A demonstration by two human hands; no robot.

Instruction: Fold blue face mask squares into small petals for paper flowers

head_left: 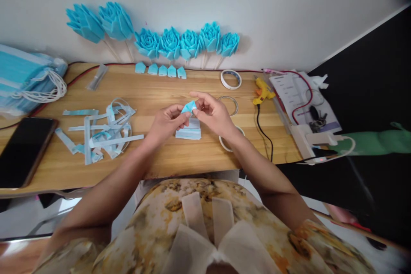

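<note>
Between both hands, above the middle of the desk, is a small folded piece of blue mask fabric [189, 106]. My left hand [168, 120] pinches its left side with thumb and fingers. At its right edge, my right hand [213, 113] grips it with the thumb in front and the index finger stretched out above. Just below them a pleated, pale blue piece of mask fabric [188, 130] lies flat on the wood, partly hidden by the left fingers. Several folded blue petals [162, 70] stand in a row farther back.
Blue fabric flowers on sticks [170, 43] lean against the wall. Cut mask strips [105, 128] and a phone [24, 150] lie left, near a bag of masks [28, 79]. Tape rolls [231, 72], a yellow glue gun [263, 90] and a power strip [303, 142] are right.
</note>
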